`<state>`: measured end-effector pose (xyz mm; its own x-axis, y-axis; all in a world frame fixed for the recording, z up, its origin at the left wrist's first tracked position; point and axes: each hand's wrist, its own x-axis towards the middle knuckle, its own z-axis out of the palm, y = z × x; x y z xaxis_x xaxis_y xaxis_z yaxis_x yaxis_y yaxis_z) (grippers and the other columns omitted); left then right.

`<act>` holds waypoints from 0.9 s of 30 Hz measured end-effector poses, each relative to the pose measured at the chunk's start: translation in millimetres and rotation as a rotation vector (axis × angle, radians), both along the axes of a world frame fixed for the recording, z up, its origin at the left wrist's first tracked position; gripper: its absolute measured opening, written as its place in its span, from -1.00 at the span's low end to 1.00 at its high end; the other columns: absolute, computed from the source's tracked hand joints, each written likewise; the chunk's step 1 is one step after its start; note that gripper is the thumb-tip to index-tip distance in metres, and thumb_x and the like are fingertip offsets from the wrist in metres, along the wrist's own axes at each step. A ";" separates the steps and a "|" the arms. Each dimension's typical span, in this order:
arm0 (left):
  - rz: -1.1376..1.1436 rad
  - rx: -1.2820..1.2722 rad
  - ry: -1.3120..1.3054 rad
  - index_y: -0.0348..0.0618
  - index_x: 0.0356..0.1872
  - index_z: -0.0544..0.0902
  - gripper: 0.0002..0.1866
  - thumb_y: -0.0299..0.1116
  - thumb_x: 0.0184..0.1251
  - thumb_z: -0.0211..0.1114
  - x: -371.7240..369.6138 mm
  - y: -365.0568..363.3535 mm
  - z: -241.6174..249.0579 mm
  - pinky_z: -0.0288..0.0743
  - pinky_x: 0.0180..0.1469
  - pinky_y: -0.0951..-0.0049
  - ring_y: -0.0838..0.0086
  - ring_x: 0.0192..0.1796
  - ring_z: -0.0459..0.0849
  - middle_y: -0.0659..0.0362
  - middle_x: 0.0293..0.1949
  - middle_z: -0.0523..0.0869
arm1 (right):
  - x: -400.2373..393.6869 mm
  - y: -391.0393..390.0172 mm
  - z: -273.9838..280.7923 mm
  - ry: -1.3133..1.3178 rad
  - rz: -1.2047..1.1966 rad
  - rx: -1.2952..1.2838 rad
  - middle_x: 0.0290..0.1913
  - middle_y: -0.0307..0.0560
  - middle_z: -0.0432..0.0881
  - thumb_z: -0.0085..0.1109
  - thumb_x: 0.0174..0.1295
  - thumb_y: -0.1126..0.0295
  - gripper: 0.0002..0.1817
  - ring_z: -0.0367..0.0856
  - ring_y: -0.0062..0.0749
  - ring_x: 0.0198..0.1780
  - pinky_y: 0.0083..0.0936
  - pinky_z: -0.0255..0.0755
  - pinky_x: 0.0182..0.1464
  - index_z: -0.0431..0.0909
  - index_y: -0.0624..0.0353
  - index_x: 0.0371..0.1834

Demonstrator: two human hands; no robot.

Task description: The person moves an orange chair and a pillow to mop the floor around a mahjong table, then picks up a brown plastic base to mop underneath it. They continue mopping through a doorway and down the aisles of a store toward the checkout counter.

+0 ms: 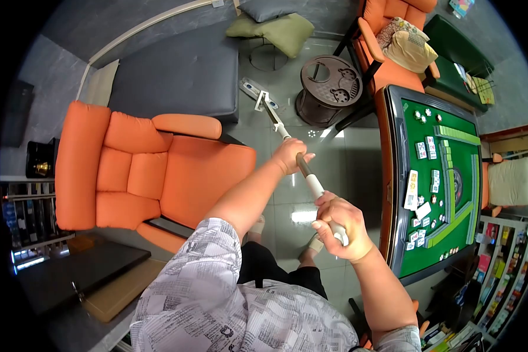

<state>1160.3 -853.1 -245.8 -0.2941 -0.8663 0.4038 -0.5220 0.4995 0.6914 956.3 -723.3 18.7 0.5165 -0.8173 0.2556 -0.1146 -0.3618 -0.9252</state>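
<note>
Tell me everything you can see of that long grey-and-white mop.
The long grey-and-white mop has a metallic-looking pole with white plastic-looking sections. It slants forward, its flat white head apparently resting on the grey tiled floor. The left hand grips it midway; the right hand holds its white near end.

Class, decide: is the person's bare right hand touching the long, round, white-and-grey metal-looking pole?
Touching: the head view shows the right hand closed around the pole near its white end.

Your wide head cam looks forward and down from above your shirt [217, 296], left hand [286, 156] and right hand [347, 218] pretty close up.
</note>
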 end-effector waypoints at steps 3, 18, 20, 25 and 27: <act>0.081 0.020 0.013 -0.08 -0.65 0.44 -0.53 -0.20 0.26 0.56 -41.8 37.3 16.6 0.48 -0.18 0.03 -0.01 -0.35 0.56 0.06 -0.53 0.56 | -42.9 13.6 18.8 0.049 0.101 0.016 -0.41 -0.05 0.61 0.46 0.16 0.62 -0.76 0.67 -0.05 -0.23 0.00 0.58 0.32 0.52 0.21 -0.48; 0.118 0.039 0.152 -0.04 -0.64 0.40 -0.56 -0.31 0.21 0.55 -205.0 189.9 88.9 0.39 -0.30 0.04 0.02 -0.42 0.51 0.09 -0.56 0.50 | -200.4 113.6 120.0 0.238 0.323 0.115 -0.32 -0.06 0.66 0.56 0.14 0.49 -0.72 0.75 -0.01 -0.01 0.08 0.52 0.42 0.53 0.13 -0.45; 0.001 0.108 0.090 -0.03 -0.62 0.47 -0.58 -0.18 0.24 0.56 -211.4 209.9 108.4 0.44 -0.22 0.04 0.03 -0.38 0.55 0.09 -0.54 0.53 | -215.2 130.0 141.4 0.283 0.368 0.119 -0.32 -0.08 0.66 0.56 0.15 0.48 -0.73 0.75 -0.03 -0.01 0.07 0.53 0.43 0.54 0.13 -0.45; -0.693 0.380 -0.176 -0.07 -0.59 0.58 -0.55 0.00 0.22 0.57 -195.9 188.9 143.2 0.55 -0.24 0.02 0.02 -0.30 0.72 0.08 -0.49 0.69 | -207.0 137.6 198.6 0.381 0.505 0.173 -0.31 -0.12 0.67 0.54 0.17 0.49 -0.74 0.76 -0.07 0.01 0.04 0.50 0.45 0.55 0.13 -0.43; -0.749 0.426 -0.236 -0.09 -0.60 0.58 -0.53 0.03 0.26 0.54 -192.1 175.3 151.9 0.54 -0.27 0.00 -0.02 -0.31 0.71 0.06 -0.49 0.69 | -197.4 120.9 208.7 0.413 0.574 0.144 -0.30 -0.13 0.68 0.55 0.17 0.48 -0.75 0.77 -0.08 0.03 0.03 0.47 0.48 0.55 0.13 -0.41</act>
<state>968.2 -677.7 -93.9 -0.8778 -0.4764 -0.0511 -0.3143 0.4921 0.8118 758.9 -602.4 227.4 0.9059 -0.3987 -0.1428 -0.2934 -0.3477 -0.8905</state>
